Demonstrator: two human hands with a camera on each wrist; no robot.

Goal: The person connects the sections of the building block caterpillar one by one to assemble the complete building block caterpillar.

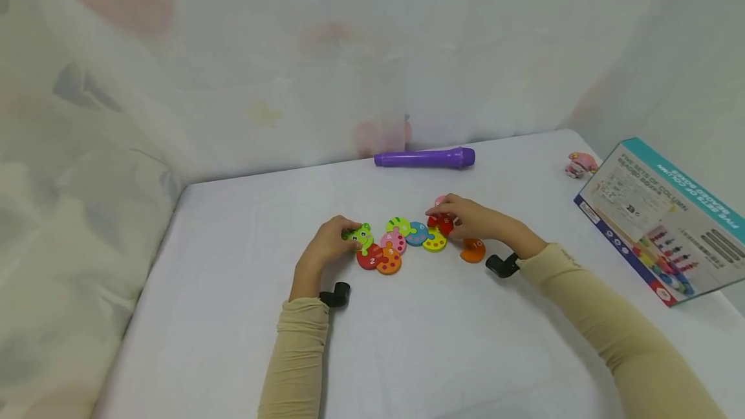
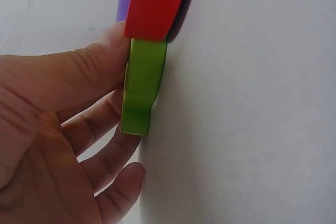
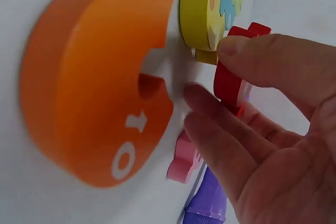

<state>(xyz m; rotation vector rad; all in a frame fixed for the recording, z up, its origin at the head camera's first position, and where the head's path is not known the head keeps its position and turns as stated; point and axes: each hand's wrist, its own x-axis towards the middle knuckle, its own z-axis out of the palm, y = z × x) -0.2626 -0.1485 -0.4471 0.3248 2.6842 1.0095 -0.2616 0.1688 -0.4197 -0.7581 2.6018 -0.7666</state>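
My left hand (image 1: 330, 242) pinches the green caterpillar-head puzzle piece (image 1: 362, 235) between thumb and fingers; its edge shows in the left wrist view. From the head runs a curved chain: a red piece (image 1: 370, 257) marked 2, an orange spotted piece (image 1: 390, 260), a pink piece (image 1: 394, 242), a green striped piece (image 1: 398, 226), a blue piece (image 1: 416, 233) and a yellow spotted piece (image 1: 434, 240). At the yellow end my right hand (image 1: 474, 217) holds a red puzzle piece (image 3: 227, 80), tilted, right by the yellow edge. An orange piece (image 3: 105, 87) marked 10 lies apart, nearer me.
A pink piece (image 3: 181, 158) lies just beyond the right hand. Farther back is a purple toy microphone (image 1: 425, 158). To the right stand a printed cardboard box (image 1: 658, 225) and a small pink figurine (image 1: 580, 164). Fabric curtains (image 1: 291, 70) border the white table (image 1: 233, 225).
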